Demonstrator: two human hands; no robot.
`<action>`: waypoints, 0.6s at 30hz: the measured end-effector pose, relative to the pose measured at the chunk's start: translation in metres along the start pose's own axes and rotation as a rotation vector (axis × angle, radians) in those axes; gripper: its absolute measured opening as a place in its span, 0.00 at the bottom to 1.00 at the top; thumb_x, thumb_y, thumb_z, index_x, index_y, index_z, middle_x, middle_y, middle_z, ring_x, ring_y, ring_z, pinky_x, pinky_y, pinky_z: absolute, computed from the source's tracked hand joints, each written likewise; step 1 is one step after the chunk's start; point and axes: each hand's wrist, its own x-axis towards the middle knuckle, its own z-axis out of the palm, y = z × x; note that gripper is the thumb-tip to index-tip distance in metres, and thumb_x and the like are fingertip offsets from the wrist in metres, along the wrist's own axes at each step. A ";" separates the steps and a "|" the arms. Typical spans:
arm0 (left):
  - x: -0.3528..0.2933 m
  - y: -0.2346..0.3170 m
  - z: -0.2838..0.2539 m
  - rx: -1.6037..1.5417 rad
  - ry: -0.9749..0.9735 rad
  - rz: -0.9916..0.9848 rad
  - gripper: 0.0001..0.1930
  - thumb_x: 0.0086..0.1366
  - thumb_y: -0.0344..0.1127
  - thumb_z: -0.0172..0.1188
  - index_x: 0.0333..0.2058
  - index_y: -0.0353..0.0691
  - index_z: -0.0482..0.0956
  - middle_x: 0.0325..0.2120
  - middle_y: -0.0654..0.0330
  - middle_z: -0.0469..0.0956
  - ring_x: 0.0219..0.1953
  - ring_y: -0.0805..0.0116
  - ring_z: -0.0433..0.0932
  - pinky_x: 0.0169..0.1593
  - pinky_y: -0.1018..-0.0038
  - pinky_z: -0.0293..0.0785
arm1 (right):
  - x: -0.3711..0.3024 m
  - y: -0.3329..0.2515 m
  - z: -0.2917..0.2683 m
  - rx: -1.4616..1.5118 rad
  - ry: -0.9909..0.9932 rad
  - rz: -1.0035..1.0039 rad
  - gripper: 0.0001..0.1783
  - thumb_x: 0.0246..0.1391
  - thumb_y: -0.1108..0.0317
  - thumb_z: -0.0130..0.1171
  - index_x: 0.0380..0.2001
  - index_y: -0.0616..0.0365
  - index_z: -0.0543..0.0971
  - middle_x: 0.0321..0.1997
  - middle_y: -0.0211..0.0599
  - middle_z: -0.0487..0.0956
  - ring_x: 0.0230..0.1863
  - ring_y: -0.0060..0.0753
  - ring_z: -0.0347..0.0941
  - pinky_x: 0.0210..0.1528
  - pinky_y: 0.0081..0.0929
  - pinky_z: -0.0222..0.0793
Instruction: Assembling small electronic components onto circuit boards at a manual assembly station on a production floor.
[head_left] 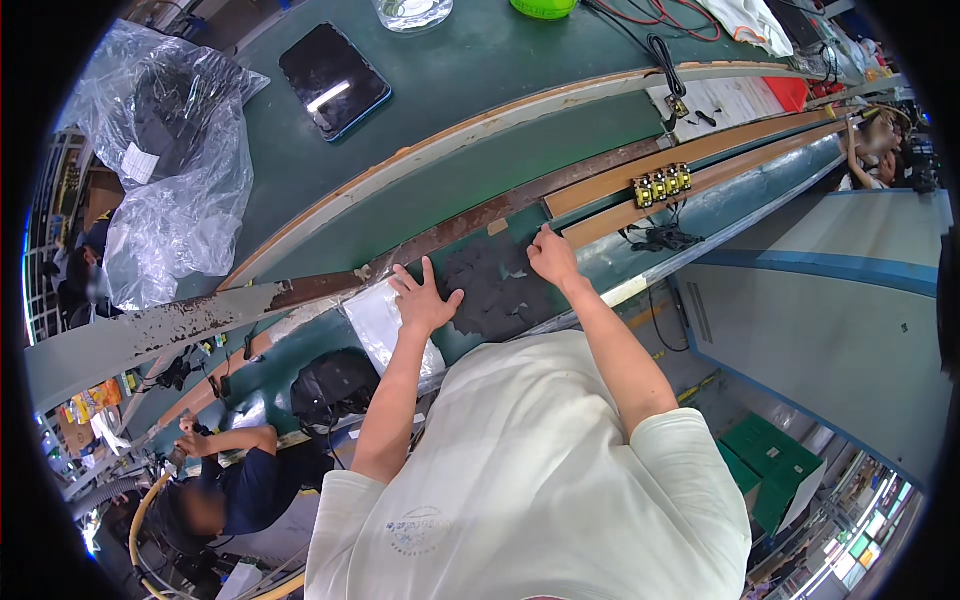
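Note:
A pile of flat, dark grey-black pieces [497,300] lies on the green bench in front of me. Spread-fingered, my left hand [424,306] is at the pile's left edge, its thumb by the pieces. Under and beside that wrist is a white plastic sheet or bag [378,322]. My right hand [551,258] is closed at the pile's upper right, near the end of the wooden rails; whatever its fingers may hold is hidden. A small tan scrap [497,227] lies just beyond the pile.
Several yellow-and-black components [662,186] stand on the wooden rails [600,192], with black leads [662,236] nearby. Beyond a raised ledge are a dark-screened tablet or phone [335,82] and a clear plastic bag [185,215] holding dark material. A co-worker [250,492] is at lower left, beside a black bag [333,388].

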 end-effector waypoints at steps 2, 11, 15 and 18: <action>0.000 0.000 0.001 0.000 0.004 -0.003 0.57 0.61 0.72 0.58 0.78 0.52 0.40 0.74 0.24 0.33 0.73 0.16 0.40 0.69 0.37 0.58 | 0.003 -0.005 -0.012 0.253 -0.022 0.009 0.07 0.58 0.69 0.61 0.32 0.64 0.79 0.73 0.60 0.67 0.43 0.49 0.83 0.47 0.41 0.78; -0.002 0.000 0.002 -0.004 0.018 -0.001 0.57 0.60 0.72 0.60 0.78 0.52 0.42 0.74 0.24 0.33 0.73 0.16 0.40 0.68 0.38 0.59 | 0.009 -0.027 -0.053 0.810 0.429 -0.146 0.08 0.63 0.69 0.61 0.37 0.65 0.80 0.62 0.52 0.79 0.33 0.26 0.80 0.35 0.27 0.74; 0.000 -0.001 0.002 -0.004 0.020 -0.004 0.57 0.60 0.71 0.60 0.78 0.52 0.42 0.74 0.24 0.33 0.73 0.16 0.40 0.68 0.38 0.59 | -0.006 -0.012 -0.046 0.655 0.186 -0.026 0.10 0.65 0.67 0.61 0.36 0.65 0.80 0.49 0.44 0.84 0.32 0.23 0.81 0.29 0.25 0.74; 0.000 -0.001 0.003 -0.007 0.027 0.001 0.57 0.61 0.71 0.60 0.78 0.52 0.42 0.74 0.24 0.33 0.73 0.15 0.40 0.68 0.38 0.59 | -0.015 -0.009 -0.035 0.488 0.352 -0.172 0.10 0.64 0.67 0.62 0.36 0.64 0.81 0.35 0.42 0.83 0.29 0.25 0.81 0.31 0.27 0.74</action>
